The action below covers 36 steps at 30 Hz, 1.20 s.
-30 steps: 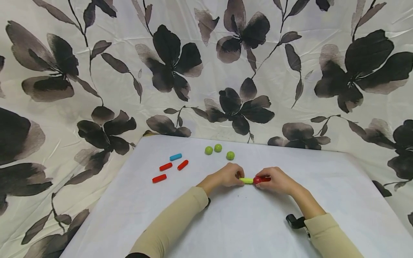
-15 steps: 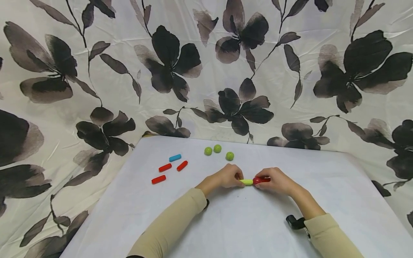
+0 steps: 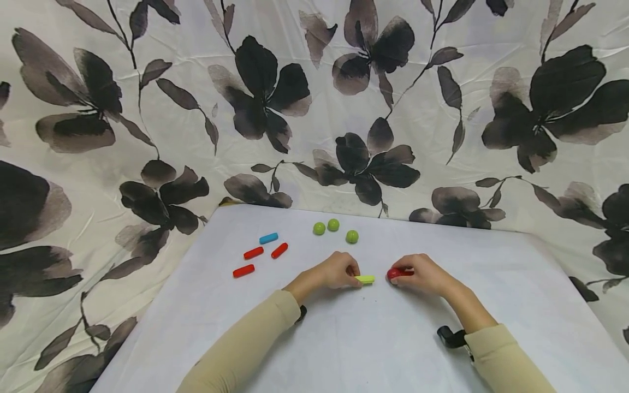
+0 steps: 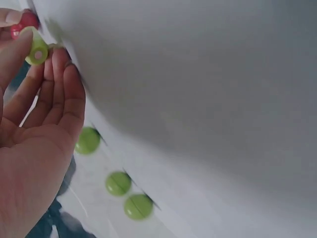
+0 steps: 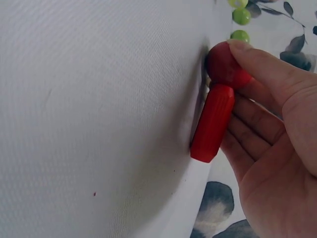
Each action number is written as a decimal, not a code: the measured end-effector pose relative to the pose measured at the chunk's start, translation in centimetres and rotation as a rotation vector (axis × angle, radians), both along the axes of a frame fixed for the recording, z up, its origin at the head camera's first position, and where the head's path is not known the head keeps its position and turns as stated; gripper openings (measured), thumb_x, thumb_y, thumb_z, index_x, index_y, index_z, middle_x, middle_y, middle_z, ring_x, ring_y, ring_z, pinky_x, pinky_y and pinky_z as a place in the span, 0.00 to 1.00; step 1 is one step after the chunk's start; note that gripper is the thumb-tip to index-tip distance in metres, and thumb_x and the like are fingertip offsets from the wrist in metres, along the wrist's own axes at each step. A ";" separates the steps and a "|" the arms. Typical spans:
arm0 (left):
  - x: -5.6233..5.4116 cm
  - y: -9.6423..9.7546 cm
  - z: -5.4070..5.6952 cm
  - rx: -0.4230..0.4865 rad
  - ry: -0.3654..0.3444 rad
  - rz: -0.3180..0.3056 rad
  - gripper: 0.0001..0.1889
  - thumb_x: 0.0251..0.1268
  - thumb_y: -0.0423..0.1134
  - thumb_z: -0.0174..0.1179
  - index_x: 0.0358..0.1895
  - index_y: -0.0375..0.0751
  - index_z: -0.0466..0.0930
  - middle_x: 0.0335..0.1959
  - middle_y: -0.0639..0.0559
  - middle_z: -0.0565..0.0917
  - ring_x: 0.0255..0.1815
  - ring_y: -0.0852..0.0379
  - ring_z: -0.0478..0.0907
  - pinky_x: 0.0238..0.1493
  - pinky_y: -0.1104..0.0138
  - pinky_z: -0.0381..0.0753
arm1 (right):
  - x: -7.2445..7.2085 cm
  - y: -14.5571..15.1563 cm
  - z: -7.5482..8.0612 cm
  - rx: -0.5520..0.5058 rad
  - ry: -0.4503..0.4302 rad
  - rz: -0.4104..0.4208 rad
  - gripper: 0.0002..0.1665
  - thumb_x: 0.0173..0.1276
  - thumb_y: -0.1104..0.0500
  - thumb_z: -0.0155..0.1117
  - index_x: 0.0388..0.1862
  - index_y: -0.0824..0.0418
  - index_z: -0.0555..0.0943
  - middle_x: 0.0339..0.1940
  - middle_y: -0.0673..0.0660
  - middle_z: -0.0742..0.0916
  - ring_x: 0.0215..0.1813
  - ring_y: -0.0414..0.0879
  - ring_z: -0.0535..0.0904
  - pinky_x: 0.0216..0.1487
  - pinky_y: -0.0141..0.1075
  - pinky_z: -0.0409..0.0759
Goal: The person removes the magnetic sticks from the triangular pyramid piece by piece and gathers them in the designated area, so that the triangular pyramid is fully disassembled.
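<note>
My left hand (image 3: 339,270) pinches a yellow-green rod (image 3: 366,279) between thumb and fingers, its right end poking out toward the other hand. In the left wrist view, that rod (image 4: 36,53) shows its round end with a pale spot at the centre. A red ball (image 5: 228,65) is pinched by my right hand (image 3: 420,271), and a red rod (image 5: 213,124) extends from it along the palm side. In the head view, a small gap separates the yellow-green rod from the red ball (image 3: 393,274). Both hands are low over the white table.
Three green balls (image 3: 351,236) lie on the white table (image 3: 373,349) beyond the hands. To the left are three red rods (image 3: 243,271) and a blue rod (image 3: 268,238). A floral cloth (image 3: 314,109) hangs behind the table's back edge.
My left hand has moved left with the yellow-green rod, whose end has come away from the red ball. The right hand holds nearly the same place.
</note>
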<state>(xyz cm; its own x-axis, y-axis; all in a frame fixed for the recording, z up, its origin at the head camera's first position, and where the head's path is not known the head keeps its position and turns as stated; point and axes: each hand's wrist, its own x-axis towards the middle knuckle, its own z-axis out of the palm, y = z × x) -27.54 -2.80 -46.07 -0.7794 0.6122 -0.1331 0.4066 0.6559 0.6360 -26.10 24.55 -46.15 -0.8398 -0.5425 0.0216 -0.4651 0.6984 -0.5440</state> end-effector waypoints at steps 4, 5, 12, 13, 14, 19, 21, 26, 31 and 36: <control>0.5 -2.5 -0.1 0.011 -0.004 0.066 0.05 0.62 0.37 0.73 0.35 0.42 0.87 0.30 0.56 0.82 0.33 0.62 0.75 0.40 0.70 0.76 | 0.2 0.0 0.0 -0.001 -0.001 -0.008 0.18 0.66 0.56 0.75 0.50 0.66 0.87 0.45 0.55 0.89 0.49 0.51 0.83 0.54 0.51 0.80; 0.6 -3.2 -0.2 0.011 -0.005 0.081 0.05 0.62 0.37 0.73 0.35 0.42 0.86 0.30 0.56 0.82 0.34 0.61 0.75 0.40 0.69 0.76 | 0.2 0.0 0.0 -0.002 -0.001 -0.008 0.18 0.66 0.56 0.75 0.50 0.66 0.87 0.45 0.55 0.89 0.49 0.51 0.83 0.54 0.51 0.80; 1.3 -8.2 -0.1 -0.002 0.001 0.186 0.06 0.64 0.39 0.73 0.39 0.42 0.86 0.33 0.55 0.80 0.38 0.57 0.75 0.44 0.65 0.77 | 0.4 0.0 -0.3 -0.016 0.003 -0.004 0.16 0.66 0.55 0.74 0.48 0.63 0.87 0.43 0.51 0.89 0.49 0.49 0.84 0.55 0.51 0.81; 1.5 -9.0 0.0 -0.002 0.006 0.201 0.07 0.64 0.39 0.73 0.40 0.42 0.86 0.33 0.54 0.80 0.39 0.56 0.74 0.45 0.64 0.77 | 0.4 0.0 -0.2 -0.019 0.006 -0.004 0.16 0.66 0.55 0.74 0.48 0.63 0.87 0.42 0.51 0.89 0.48 0.49 0.83 0.54 0.50 0.81; 1.6 -9.6 0.1 -0.006 0.011 0.220 0.07 0.63 0.39 0.73 0.40 0.42 0.86 0.33 0.54 0.80 0.39 0.56 0.74 0.45 0.64 0.77 | 0.4 0.0 -0.2 -0.018 0.010 -0.002 0.15 0.67 0.55 0.74 0.48 0.63 0.87 0.42 0.50 0.89 0.48 0.48 0.83 0.54 0.50 0.82; 2.2 -12.9 0.6 -0.012 0.049 0.309 0.08 0.62 0.38 0.74 0.39 0.41 0.86 0.32 0.54 0.80 0.38 0.55 0.74 0.44 0.64 0.77 | 0.2 0.0 -0.2 -0.016 0.019 -0.007 0.17 0.66 0.55 0.75 0.49 0.64 0.87 0.41 0.50 0.89 0.46 0.46 0.82 0.52 0.47 0.81; 2.3 -14.1 0.6 -0.014 0.062 0.337 0.07 0.62 0.37 0.74 0.38 0.41 0.86 0.31 0.54 0.80 0.37 0.56 0.74 0.43 0.64 0.76 | 0.2 0.0 -0.1 -0.015 0.020 -0.011 0.17 0.66 0.56 0.75 0.49 0.64 0.87 0.41 0.50 0.88 0.46 0.45 0.82 0.52 0.47 0.81; 2.8 -16.5 0.5 -0.005 0.092 0.367 0.06 0.61 0.35 0.74 0.36 0.39 0.86 0.30 0.53 0.80 0.36 0.55 0.74 0.42 0.64 0.76 | 0.2 -0.1 0.0 -0.018 0.008 -0.019 0.16 0.65 0.56 0.75 0.48 0.64 0.87 0.41 0.51 0.89 0.47 0.47 0.83 0.53 0.49 0.81; 2.9 -17.7 0.1 0.001 0.089 0.397 0.05 0.61 0.33 0.73 0.35 0.39 0.85 0.28 0.52 0.78 0.35 0.55 0.72 0.40 0.64 0.74 | 0.3 -0.3 0.1 -0.016 -0.008 -0.013 0.15 0.65 0.56 0.75 0.47 0.63 0.88 0.41 0.51 0.89 0.48 0.49 0.83 0.54 0.51 0.81; 3.0 -18.1 -0.1 -0.001 0.083 0.410 0.05 0.61 0.32 0.73 0.35 0.39 0.85 0.28 0.52 0.77 0.35 0.54 0.72 0.41 0.63 0.74 | 0.3 -0.7 0.2 0.004 -0.001 -0.023 0.14 0.66 0.53 0.75 0.43 0.62 0.88 0.36 0.48 0.88 0.41 0.44 0.80 0.46 0.42 0.80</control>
